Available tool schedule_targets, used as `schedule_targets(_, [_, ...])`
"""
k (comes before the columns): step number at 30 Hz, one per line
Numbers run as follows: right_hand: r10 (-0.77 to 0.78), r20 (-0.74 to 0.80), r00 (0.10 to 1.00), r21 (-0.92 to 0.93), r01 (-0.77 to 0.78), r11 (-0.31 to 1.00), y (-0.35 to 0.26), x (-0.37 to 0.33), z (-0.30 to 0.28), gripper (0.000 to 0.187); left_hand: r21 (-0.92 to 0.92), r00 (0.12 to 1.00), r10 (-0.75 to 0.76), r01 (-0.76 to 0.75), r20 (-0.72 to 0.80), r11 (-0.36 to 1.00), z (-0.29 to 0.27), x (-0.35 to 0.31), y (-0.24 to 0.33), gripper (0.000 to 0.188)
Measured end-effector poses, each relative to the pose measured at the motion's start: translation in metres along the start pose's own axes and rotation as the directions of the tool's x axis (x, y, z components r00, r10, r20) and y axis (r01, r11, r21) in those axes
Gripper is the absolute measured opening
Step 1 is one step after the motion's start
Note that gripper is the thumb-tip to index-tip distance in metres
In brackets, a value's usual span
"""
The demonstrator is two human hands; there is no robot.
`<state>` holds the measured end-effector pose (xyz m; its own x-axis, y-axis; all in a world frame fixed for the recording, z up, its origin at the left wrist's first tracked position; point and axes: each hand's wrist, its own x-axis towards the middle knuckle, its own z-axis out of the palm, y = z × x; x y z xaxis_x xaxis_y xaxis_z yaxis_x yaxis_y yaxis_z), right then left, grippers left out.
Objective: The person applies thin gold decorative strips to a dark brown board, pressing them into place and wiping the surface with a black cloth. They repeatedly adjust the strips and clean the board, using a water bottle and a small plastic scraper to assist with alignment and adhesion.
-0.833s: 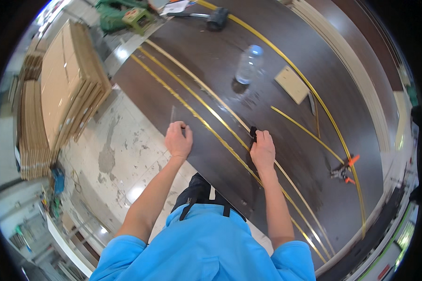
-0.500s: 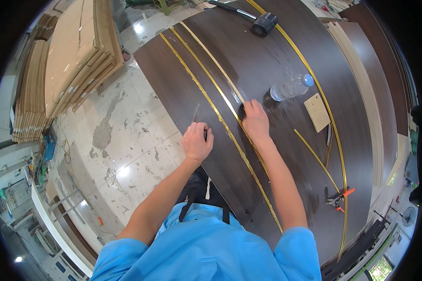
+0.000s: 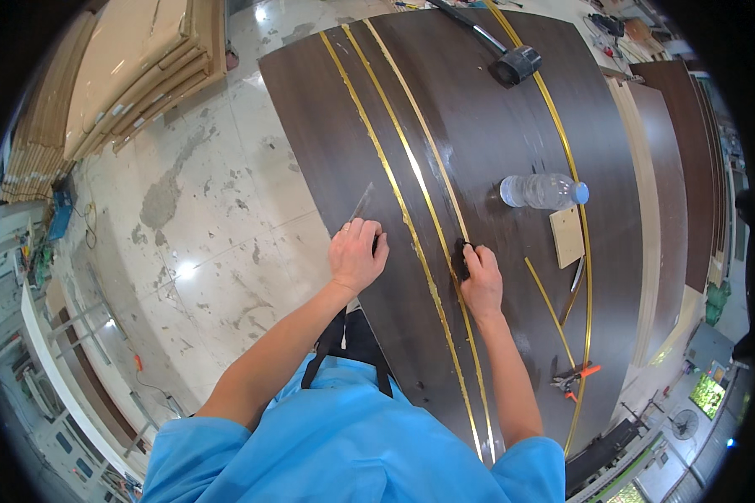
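My right hand [image 3: 483, 281] is closed round a small black object [image 3: 461, 258], mostly hidden by the fingers. It presses on the large dark brown board [image 3: 394, 327], at the near end of a pale beige line [image 3: 419, 117]. Left of that line run two gold strips; the outermost gold strip [image 3: 383, 159] has ragged edges. My left hand [image 3: 358, 256] stays over the board's left edge, fingers curled round a thin pointed blade [image 3: 363, 201] that sticks out away from me. Its handle is hidden in the palm.
A clear water bottle [image 3: 541, 192], a beige plate [image 3: 567, 235], loose gold strips [image 3: 549, 310] and an orange-handled clamp [image 3: 572, 380] are on the board's right half. A black mallet [image 3: 516, 64] lies at the far side. Stacked panels [image 3: 134, 75] stand on the floor at left.
The right hand has come toward me along the beige line, with more of that line showing beyond it. The left hand keeps its blade with little movement. The whole view has shifted slightly.
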<state>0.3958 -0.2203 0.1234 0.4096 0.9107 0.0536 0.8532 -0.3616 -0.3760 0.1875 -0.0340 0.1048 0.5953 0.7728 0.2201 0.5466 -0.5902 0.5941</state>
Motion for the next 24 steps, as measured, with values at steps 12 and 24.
schedule_targets(12, [-0.203,-0.116,0.972,0.038,0.209,0.977,-0.030,0.272,0.055,0.034,0.015,1.000,0.007,-0.007,0.004,1.000,-0.004,0.001,0.002,0.016])
schedule_targets(24, [-0.033,0.074,0.997,-0.029,0.035,0.999,0.013,-0.037,-0.012,0.056,-0.006,0.999,-0.031,0.032,0.018,0.999,-0.002,0.000,0.000,0.017])
